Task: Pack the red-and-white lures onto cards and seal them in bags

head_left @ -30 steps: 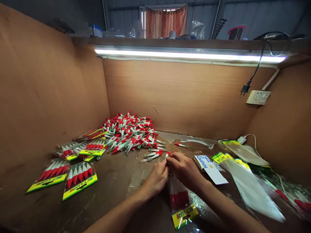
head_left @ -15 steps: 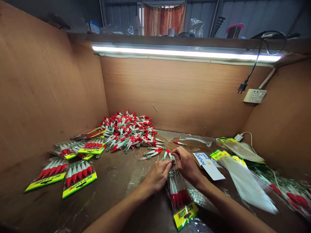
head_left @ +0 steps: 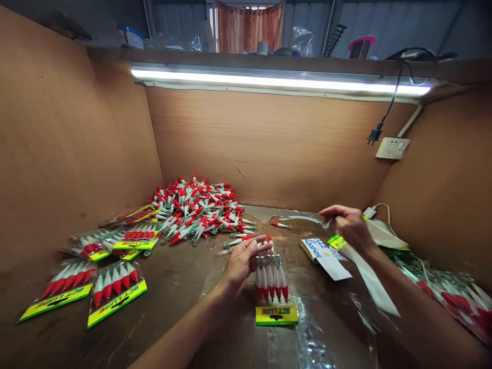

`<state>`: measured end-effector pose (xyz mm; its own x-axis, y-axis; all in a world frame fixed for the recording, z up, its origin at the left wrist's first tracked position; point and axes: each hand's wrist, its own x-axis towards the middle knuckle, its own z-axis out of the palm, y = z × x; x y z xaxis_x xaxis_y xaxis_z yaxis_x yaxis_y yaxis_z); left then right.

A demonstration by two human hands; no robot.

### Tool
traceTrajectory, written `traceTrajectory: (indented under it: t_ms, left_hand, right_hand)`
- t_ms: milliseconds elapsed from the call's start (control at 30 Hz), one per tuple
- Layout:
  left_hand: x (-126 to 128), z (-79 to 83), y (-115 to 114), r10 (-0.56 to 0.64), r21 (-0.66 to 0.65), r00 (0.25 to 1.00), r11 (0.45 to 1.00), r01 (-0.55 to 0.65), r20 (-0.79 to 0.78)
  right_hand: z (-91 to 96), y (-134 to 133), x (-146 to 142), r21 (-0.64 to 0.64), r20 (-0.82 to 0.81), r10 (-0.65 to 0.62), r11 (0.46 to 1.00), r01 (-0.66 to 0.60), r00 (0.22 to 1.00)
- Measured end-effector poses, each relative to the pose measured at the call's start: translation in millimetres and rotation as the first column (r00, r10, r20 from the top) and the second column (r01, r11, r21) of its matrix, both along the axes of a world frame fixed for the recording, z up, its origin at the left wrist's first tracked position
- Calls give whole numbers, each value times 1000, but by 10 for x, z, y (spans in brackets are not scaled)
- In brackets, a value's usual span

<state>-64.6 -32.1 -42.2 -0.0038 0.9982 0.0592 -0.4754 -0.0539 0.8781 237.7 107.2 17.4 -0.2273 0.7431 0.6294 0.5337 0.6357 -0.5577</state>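
My left hand (head_left: 243,260) is at the far end of a clear pack of fishing lures (head_left: 272,287), its thumb and fingers closed about the bag's edge. Several red-and-white lures with green-tinted hooks lie side by side in that pack, above a yellow and green BCT LURE card (head_left: 276,315). My right hand (head_left: 349,228) is away to the right, above the stack of header-card bags, with curled fingers blurred by motion. Whatever is between those fingertips is too indistinct to make out. A few loose lures (head_left: 239,240) rest just beyond my left hand.
A heap of loose lures (head_left: 200,205) lies against the back panel. Filled packs (head_left: 117,287) are spread at the left. A white box (head_left: 325,259) and empty bags (head_left: 371,277) sit right of centre, more lures (head_left: 449,297) far right. A plug (head_left: 374,134) hangs above.
My right hand has left the pack and swung right, up over the bags. My left hand stays at the pack, which now lies straighter. The view has shifted slightly.
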Motion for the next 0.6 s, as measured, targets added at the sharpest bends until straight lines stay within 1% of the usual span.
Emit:
traceTrajectory:
  t_ms: [33,67,100,133,167,200,233,300,400,500,600]
  left_hand:
    - [10,-12,-2,-13,1,1000,1000,13,-8]
    - [22,-30,-2,-29,2,999,1000,29,-16]
    - [34,-52,0,-48,4,999,999,48,-25]
    - [47,-77,2,-64,10,997,998,64,-35]
    - [59,-102,5,-81,18,996,997,81,-46]
    - [71,-126,9,-95,29,994,995,97,-60]
    - [82,-145,11,-108,40,991,993,111,-76]
    - [94,-162,14,-114,43,987,992,119,-112]
    - [82,-143,9,-110,-27,979,994,107,-173]
    - [47,-128,6,-145,-104,937,988,117,-318]
    - [28,-172,21,-152,-112,874,987,113,-461]
  right_hand:
    - [-30,-132,-132,-121,27,170,979,-166,985]
    - [-75,-269,-271,-219,30,303,932,-290,952]
    - [-134,-403,-404,-309,29,414,870,-385,910]
    - [-202,-527,-521,-371,2,475,818,-440,880]
    - [-276,-634,-617,-416,-42,510,773,-479,859]
    - [-351,-721,-691,-447,-85,525,740,-503,847]
    - [-424,-786,-743,-462,-128,516,724,-511,847]
    - [-551,-852,-800,-473,-189,474,724,-503,860]
    - [-674,-849,-814,-459,-235,406,754,-469,883]
    - [-721,-817,-796,-457,-261,383,759,-463,886]
    - [-727,-795,-779,-476,-252,396,743,-470,883]
